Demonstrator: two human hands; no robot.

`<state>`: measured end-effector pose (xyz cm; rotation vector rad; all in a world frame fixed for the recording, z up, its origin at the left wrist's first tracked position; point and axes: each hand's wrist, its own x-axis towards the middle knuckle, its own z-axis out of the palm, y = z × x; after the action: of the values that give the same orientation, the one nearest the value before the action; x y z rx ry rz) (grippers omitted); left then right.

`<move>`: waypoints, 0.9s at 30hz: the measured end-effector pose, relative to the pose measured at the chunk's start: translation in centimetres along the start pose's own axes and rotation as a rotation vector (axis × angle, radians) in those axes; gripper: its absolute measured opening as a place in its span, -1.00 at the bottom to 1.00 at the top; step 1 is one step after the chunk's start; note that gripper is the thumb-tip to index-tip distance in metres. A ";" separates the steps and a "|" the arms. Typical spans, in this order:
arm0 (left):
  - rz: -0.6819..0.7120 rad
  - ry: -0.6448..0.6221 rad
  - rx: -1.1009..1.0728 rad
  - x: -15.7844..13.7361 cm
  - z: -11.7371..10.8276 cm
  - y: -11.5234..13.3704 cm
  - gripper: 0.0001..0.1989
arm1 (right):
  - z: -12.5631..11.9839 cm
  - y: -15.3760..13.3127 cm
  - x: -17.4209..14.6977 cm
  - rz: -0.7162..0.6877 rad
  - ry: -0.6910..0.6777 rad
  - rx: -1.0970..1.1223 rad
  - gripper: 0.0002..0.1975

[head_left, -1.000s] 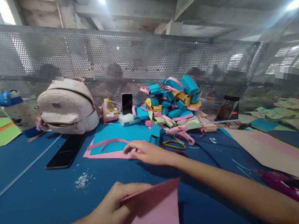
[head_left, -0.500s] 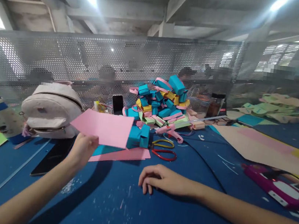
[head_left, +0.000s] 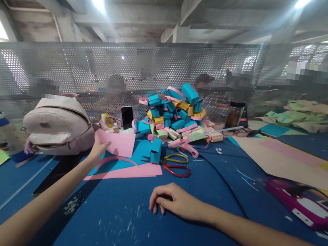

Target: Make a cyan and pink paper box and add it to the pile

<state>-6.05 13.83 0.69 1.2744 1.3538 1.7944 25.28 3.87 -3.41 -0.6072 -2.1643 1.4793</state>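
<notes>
My left hand (head_left: 98, 149) pinches a pink paper sheet (head_left: 120, 144) by its left edge, thumb on top, above other sheets. Under it lie blue paper (head_left: 142, 150) and a pink sheet (head_left: 135, 172) with a curved pink strip (head_left: 116, 159) across them. My right hand (head_left: 174, 198) rests on the blue tabletop (head_left: 125, 223), fingers loosely curled and holding nothing. Just beyond it are scissors (head_left: 177, 170) with one red and one yellow handle; a small folded blue paper box (head_left: 156, 151) stands over their blades. A pink glue gun (head_left: 183, 144) lies behind.
A heap of folded paper boxes (head_left: 174, 116) rises at the back. To the left are a white backpack (head_left: 60, 124), a bottle (head_left: 2, 133) and a dark tablet-like slab (head_left: 56, 173). A magenta device (head_left: 301, 205) and large paper sheets (head_left: 277, 159) lie at right. A black cable (head_left: 226, 180) crosses the table.
My left hand has moved forward and lowered the pink sheet towards the papers at the back. The curved pink strip has come into view. My right hand has hardly moved.
</notes>
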 end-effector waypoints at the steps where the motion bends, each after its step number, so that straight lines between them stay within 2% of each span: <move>1: 0.092 -0.008 0.107 0.1 -0.4 0.2 -0.53 | 0.0 0.0 0.0 -0.006 -0.001 -0.008 -0.72; 4: 0.354 -0.057 0.440 0.2 -1.6 1.0 -0.24 | -0.1 0.0 -0.1 -0.015 -0.002 -0.037 -0.71; 6: 0.495 -0.142 0.618 0.0 -2.0 1.5 -0.25 | -0.1 0.0 -0.1 -0.011 0.003 -0.062 -0.71; 8: 0.606 -0.269 0.758 -0.4 -1.6 1.8 -0.36 | 0.0 0.1 0.0 -0.006 0.014 -0.088 -0.70; 11: 0.746 -0.486 0.896 -1.4 0.8 2.0 -0.46 | 0.1 0.1 0.1 0.005 0.025 -0.124 -0.69; 15: 0.927 -0.766 0.984 -2.2 5.8 2.3 -0.44 | 0.1 0.0 0.1 -0.001 0.028 -0.140 -0.69; 18: 1.019 -0.948 1.003 -1.5 9.3 2.6 -0.40 | 0.0 0.0 0.0 -0.012 0.016 -0.149 -0.67; 21: 1.068 -1.105 0.988 -0.3 11.9 2.9 -0.35 | -0.2 0.2 -0.2 -0.038 0.003 -0.162 -0.67; 24: 1.075 -1.199 0.943 0.6 13.4 3.2 -0.46 | -0.5 0.3 -0.4 -0.070 -0.014 -0.131 -0.66; 27: 1.047 -1.226 0.883 0.9 13.6 3.7 -0.62 | -0.8 0.5 -0.5 -0.098 -0.025 -0.108 -0.66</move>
<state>6.44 18.91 5.02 3.1630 0.6488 0.2783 26.20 4.30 -3.63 -0.5134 -2.2709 1.3329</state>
